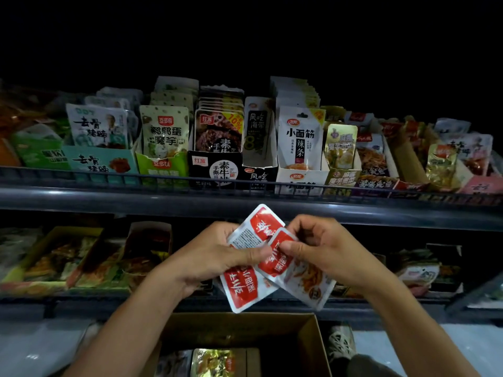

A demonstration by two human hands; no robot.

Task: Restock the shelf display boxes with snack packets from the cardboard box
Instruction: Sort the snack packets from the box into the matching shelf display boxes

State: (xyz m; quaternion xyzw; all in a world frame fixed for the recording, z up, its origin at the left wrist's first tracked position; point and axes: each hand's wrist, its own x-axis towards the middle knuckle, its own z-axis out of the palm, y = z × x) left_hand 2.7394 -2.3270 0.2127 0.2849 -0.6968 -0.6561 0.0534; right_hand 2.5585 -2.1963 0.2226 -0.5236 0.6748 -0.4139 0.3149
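Both the left hand (215, 257) and right hand (326, 248) pinch red-and-white snack packets (245, 289) above the near cardboard box (307, 346); best square them into one stack before shelving

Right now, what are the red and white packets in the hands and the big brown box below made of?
The red and white packets look like thin plastic film: they are glossy, with crimped sealed edges, and they bend in the fingers. The brown box looks like plain matte cardboard, with stiff flat walls. The gold packet inside it looks like shiny foil.
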